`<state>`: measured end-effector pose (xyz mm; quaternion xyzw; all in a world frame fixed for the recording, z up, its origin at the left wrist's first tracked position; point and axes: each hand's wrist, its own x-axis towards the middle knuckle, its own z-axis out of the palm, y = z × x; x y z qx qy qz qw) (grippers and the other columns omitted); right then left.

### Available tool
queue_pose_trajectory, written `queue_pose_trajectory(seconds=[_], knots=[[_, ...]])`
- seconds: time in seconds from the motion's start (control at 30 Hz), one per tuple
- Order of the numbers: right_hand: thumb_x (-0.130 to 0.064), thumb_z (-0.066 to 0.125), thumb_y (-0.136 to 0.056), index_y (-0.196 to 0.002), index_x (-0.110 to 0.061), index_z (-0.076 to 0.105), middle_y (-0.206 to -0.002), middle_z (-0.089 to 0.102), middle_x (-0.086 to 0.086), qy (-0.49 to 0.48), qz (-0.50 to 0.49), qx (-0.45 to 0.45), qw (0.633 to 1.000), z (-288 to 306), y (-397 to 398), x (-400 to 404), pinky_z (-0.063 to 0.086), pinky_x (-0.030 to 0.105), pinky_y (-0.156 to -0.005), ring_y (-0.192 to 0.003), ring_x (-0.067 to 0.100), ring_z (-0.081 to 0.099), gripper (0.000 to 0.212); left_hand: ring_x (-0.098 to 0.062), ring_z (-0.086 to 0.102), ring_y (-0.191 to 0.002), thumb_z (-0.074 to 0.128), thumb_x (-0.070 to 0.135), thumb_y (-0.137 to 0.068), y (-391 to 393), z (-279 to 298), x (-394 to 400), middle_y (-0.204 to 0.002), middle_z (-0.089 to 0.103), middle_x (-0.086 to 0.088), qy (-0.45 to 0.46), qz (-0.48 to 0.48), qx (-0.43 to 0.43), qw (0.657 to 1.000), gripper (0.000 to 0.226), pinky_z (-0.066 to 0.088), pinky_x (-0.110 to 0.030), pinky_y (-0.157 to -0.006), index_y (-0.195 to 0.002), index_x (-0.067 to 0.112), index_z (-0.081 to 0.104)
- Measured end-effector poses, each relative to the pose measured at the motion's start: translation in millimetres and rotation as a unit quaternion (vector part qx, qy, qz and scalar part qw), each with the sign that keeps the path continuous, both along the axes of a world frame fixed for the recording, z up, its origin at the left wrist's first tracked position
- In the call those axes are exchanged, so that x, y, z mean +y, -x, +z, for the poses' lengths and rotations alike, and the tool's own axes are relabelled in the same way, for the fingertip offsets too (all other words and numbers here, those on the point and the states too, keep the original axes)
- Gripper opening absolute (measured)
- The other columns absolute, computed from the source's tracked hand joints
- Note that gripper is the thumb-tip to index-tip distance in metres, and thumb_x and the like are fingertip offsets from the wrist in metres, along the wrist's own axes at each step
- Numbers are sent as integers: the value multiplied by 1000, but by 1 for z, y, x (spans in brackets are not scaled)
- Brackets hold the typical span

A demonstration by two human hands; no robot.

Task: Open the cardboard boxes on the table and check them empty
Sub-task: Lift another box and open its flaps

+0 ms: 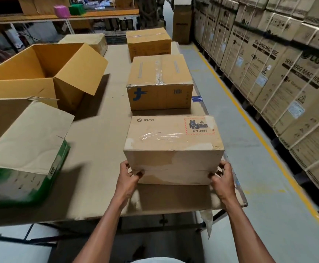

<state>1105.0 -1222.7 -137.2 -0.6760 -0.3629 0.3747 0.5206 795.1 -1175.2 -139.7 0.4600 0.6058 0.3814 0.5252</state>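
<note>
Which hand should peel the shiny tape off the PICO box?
Probably the right hand: the tape on the PICO box looks loose toward that side. The left hand can go on gripping its corner. Both are close, though.

A cardboard-covered table [101, 149] bears three sealed boxes [159, 86] and open boxes [41, 73].

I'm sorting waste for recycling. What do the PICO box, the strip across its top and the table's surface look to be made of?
The PICO box looks like matte brown corrugated cardboard, scuffed pale where its facing has torn off. The strip is probably clear plastic tape: glossy, wrinkled, catching glare. The table's surface seems to be flat cardboard sheeting, the same dull brown, over a dark frame, likely metal.
</note>
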Motion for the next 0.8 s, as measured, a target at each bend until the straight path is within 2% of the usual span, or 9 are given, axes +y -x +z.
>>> queue_pose_trajectory(seconds=[0.07, 0.13, 0.23, 0.3, 0.4, 0.5, 0.6, 0.67, 0.8], knots=[[-18, 52, -76, -123, -23, 53, -127, 59, -1, -45, -19, 52, 997, 20, -3, 4, 48, 27, -80, -114, 18, 58, 48, -15, 52, -131, 76, 59, -77, 5, 16, -1, -138, 57, 8, -9, -28, -9, 1000, 74, 42, -39, -108, -137, 31, 42], [-31, 49, -77, -123, -28, 60, -130, 61, -5, -68, -50, 82, 993, 45, -7, 9, 43, 35, -83, -113, 13, 57, 48, -10, 50, -131, 62, 78, -75, 9, 36, -2, -136, 59, 12, -42, -15, -20, 999, 79, 37, -39, -109, -138, 34, 46], [-64, 41, -90, -129, -30, 63, -125, 65, -11, -18, -17, 66, 998, 79, -10, 20, 43, 42, -89, -109, 10, 59, 57, -8, 56, -121, 40, 88, -78, 9, 68, 6, -126, 63, 18, -54, 51, -22, 997, 70, 41, -41, -99, -126, 41, 58], [-71, 41, -93, -129, -31, 64, -118, 68, -11, 35, 26, 42, 998, 90, -9, 29, 48, 42, -89, -107, 9, 62, 58, -11, 62, -111, 38, 84, -85, 6, 84, 14, -120, 67, 19, -25, 50, -26, 998, 62, 47, -42, -92, -122, 40, 62], [-63, 49, -95, -129, -31, 64, -120, 68, -7, 58, 42, -40, 997, 89, -6, 38, 53, 43, -90, -110, 17, 63, 49, -19, 66, -105, 54, 55, -98, 1, 92, 25, -118, 71, 5, 15, 53, -54, 997, 37, 54, -37, -82, -120, 29, 67], [-52, 54, -97, -128, -31, 66, -121, 71, -8, 20, 49, -39, 998, 83, -10, 36, 54, 39, -89, -112, 17, 65, 39, -25, 65, -113, 60, 33, -98, 1, 87, 28, -121, 71, 0, -10, 63, -69, 996, 29, 55, -36, -83, -126, 24, 67], [-28, 62, -98, -129, -27, 65, -119, 72, -7, -39, 69, 25, 997, 73, -20, 30, 54, 35, -90, -110, 14, 68, 31, -18, 67, -110, 62, 18, -95, 6, 74, 21, -119, 73, 4, -32, 47, -100, 993, 34, 52, -35, -91, -128, 25, 64], [-10, 66, -94, -133, -22, 59, -123, 70, -1, -54, 70, 49, 995, 57, -26, 23, 55, 40, -88, -112, 18, 67, 41, -16, 66, -112, 64, 9, -90, 7, 58, 14, -120, 71, 5, -37, 39, -81, 995, 42, 51, -35, -95, -128, 27, 61], [11, 69, -82, -127, -17, 52, -125, 66, 3, -11, 48, 16, 999, 18, -22, 10, 54, 41, -95, -118, 20, 63, 56, -14, 64, -118, 63, -11, -84, 8, 14, 1, -127, 67, 3, -5, 44, -33, 998, 55, 52, -36, -100, -125, 25, 57]])
